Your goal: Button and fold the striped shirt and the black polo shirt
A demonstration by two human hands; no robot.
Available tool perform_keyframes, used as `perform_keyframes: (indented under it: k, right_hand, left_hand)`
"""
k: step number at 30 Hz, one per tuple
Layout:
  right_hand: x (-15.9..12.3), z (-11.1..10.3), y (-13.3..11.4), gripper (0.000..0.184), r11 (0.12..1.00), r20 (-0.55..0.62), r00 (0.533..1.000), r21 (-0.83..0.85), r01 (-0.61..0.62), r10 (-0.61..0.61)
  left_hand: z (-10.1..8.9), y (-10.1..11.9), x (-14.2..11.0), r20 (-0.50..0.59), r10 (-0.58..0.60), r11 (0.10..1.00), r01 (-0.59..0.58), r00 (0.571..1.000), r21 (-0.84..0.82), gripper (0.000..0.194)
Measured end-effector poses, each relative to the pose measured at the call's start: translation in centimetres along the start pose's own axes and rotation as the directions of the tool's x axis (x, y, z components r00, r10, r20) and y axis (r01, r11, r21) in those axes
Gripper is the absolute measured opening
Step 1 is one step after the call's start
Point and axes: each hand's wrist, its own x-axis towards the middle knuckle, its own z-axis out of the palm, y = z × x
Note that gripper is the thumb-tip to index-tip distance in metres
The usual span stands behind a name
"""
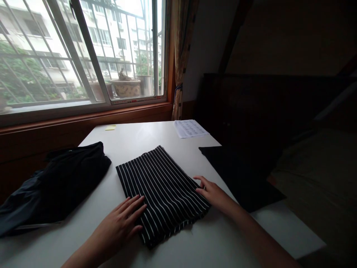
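A black cloth with white stripes (164, 186), folded into a rough rectangle, lies flat in the middle of the white table (139, 136). Its near edge looks bunched and uneven. My left hand (121, 219) rests on the left near edge of the cloth, palm down with its fingers stretched out. At the right edge, my right hand (208, 190) has its thumb and forefinger apart, the fingertips close to or touching the fabric. The other fingers of that hand are partly hidden.
Dark crumpled clothing (64, 182) lies at the left. A black folded cloth (240, 175) covers part of the right edge. Printed sheets (191, 128) and a yellow note (110, 127) lie at the back. Beyond stand a barred window (122, 48) and a curtain (180, 56).
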Motion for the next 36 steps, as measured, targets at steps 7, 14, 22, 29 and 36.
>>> perform_keyframes:
  k: [7, 14, 22, 29, 36]
  right_hand:
    - [0.0, -1.4, 1.0, 0.049, 0.990, 0.050, 0.999, -0.142, -0.004, 0.011]
    - [1.2, -3.6, 0.1, 0.056, 0.945, 0.126, 0.991, -0.327, -0.001, 0.044]
    - [2.3, -0.5, -3.0, 0.038, 0.938, -0.027, 0.990, -0.325, 0.122, -0.138]
    - [2.8, 1.3, -2.3, 0.015, 0.954, -0.035, 0.993, -0.284, 0.099, -0.113]
    - [4.8, -1.0, -2.7, 0.017, 0.984, 0.044, 0.993, -0.131, 0.118, -0.113]
  left_hand:
    - [-2.3, 4.0, 0.2, 0.009, 0.080, 0.997, -0.080, 0.997, 0.008, 0.053]
    - [-3.2, 8.0, 2.8, -0.020, 0.209, 0.941, -0.206, 0.978, -0.269, 0.027]
    - [-4.3, -2.8, 9.8, -0.035, -0.276, 0.830, 0.219, 0.961, -0.512, 0.026]
    - [1.1, -12.9, 13.7, 0.262, -0.580, 0.518, 0.598, 0.771, -0.612, 0.056]
    - [3.3, -12.8, 12.8, 0.309, -0.554, 0.437, 0.586, 0.773, -0.683, 0.057]
